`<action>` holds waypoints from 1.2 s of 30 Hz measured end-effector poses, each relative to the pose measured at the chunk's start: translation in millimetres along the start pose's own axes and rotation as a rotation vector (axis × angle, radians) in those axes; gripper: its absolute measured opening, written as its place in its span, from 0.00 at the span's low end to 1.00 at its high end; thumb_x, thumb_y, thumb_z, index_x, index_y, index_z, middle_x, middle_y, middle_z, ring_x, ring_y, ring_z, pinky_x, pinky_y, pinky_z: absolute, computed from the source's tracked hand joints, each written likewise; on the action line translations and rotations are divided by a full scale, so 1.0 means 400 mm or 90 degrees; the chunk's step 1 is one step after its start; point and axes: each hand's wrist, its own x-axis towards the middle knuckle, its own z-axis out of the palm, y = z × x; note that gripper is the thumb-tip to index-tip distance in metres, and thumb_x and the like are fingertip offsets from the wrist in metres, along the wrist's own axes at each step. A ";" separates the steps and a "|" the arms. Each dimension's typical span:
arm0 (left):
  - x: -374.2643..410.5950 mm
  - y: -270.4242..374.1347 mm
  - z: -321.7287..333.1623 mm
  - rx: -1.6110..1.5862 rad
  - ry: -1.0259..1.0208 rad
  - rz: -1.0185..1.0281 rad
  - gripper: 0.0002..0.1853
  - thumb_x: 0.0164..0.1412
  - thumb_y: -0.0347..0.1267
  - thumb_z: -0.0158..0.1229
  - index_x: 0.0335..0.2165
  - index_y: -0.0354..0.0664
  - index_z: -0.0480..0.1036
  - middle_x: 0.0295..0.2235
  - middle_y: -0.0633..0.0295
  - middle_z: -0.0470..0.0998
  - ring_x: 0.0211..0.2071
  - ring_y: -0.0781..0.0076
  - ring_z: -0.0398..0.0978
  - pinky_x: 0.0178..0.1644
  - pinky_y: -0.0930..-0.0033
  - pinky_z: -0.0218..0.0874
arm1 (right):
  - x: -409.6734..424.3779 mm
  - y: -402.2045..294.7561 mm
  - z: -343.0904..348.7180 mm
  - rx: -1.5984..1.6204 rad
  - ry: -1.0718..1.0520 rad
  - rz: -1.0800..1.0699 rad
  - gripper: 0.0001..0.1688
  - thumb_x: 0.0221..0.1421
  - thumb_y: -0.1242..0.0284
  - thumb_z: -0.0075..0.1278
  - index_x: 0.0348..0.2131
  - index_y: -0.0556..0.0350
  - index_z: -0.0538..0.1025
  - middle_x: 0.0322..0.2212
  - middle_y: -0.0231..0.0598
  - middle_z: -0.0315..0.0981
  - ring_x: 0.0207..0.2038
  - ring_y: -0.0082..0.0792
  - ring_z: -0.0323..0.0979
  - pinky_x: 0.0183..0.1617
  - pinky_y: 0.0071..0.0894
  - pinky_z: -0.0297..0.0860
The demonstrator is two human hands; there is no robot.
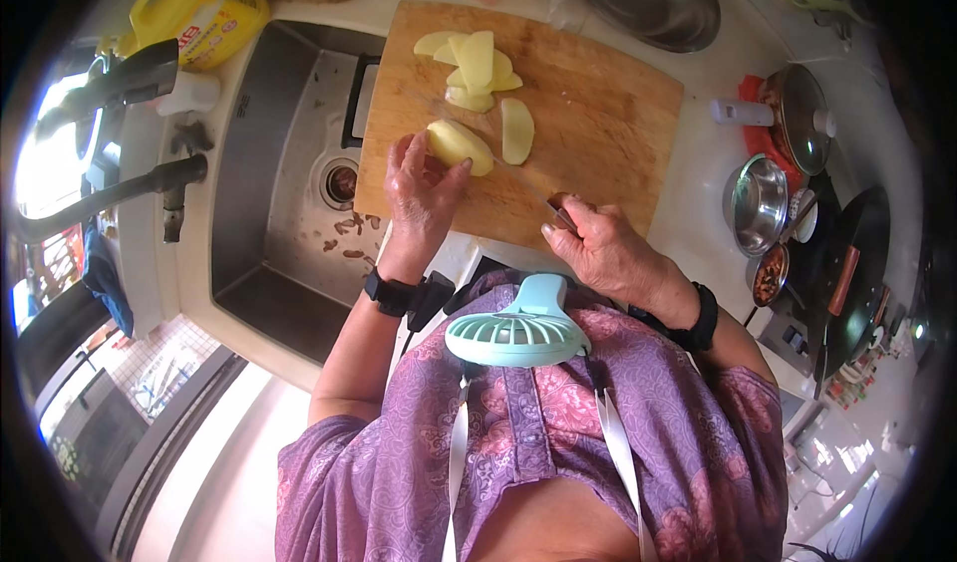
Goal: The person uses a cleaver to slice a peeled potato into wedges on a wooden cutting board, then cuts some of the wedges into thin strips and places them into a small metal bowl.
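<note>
A peeled potato piece (457,146) lies on the wooden cutting board (598,128), gripped between the thumb and fingers of my left hand (428,181). My right hand (600,242) is closed around the handle of a kitchen knife (534,190). Its thin blade points up and left along the potato's far right side; whether it touches the potato I cannot tell. One potato slice (517,131) lies by itself just beyond the blade. Farther back on the board, several flat slices (476,61) overlap in a loose pile.
Left of the board is a steel sink (291,188) with brown peelings (351,253) near its drain. A faucet (172,177) and a yellow jug (198,20) stand beyond it. A steel basin (658,5) sits behind the board; a steel bowl (759,207) and a wok (852,293) are at right.
</note>
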 end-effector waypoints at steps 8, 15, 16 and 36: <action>0.004 -0.003 0.000 -0.036 -0.023 0.000 0.20 0.50 0.21 0.59 0.44 0.26 0.66 0.43 0.59 0.64 0.30 0.77 0.69 0.35 0.77 0.66 | 0.008 0.007 0.013 -0.103 -0.064 -0.043 0.12 0.53 0.72 0.46 0.27 0.66 0.65 0.16 0.55 0.66 0.22 0.55 0.69 0.24 0.46 0.65; 0.005 -0.018 0.010 -0.090 -0.030 0.016 0.21 0.50 0.21 0.59 0.44 0.25 0.65 0.43 0.60 0.61 0.30 0.77 0.68 0.34 0.77 0.65 | 0.101 0.113 0.089 -0.361 0.070 -0.314 0.12 0.54 0.71 0.45 0.25 0.65 0.67 0.15 0.55 0.65 0.21 0.54 0.68 0.25 0.44 0.66; 0.004 -0.021 0.010 -0.092 -0.026 0.020 0.21 0.50 0.21 0.59 0.43 0.25 0.65 0.43 0.60 0.61 0.30 0.77 0.68 0.34 0.78 0.65 | 0.114 0.086 0.081 -0.228 0.037 -0.186 0.12 0.53 0.71 0.45 0.24 0.65 0.67 0.16 0.55 0.65 0.21 0.54 0.68 0.25 0.44 0.66; 0.002 -0.033 0.013 -0.055 0.011 0.062 0.23 0.47 0.22 0.61 0.43 0.28 0.66 0.41 0.58 0.63 0.29 0.76 0.67 0.31 0.78 0.63 | 0.075 0.044 0.033 -0.195 -0.102 -0.166 0.12 0.51 0.74 0.45 0.21 0.67 0.65 0.14 0.56 0.64 0.21 0.58 0.68 0.26 0.49 0.66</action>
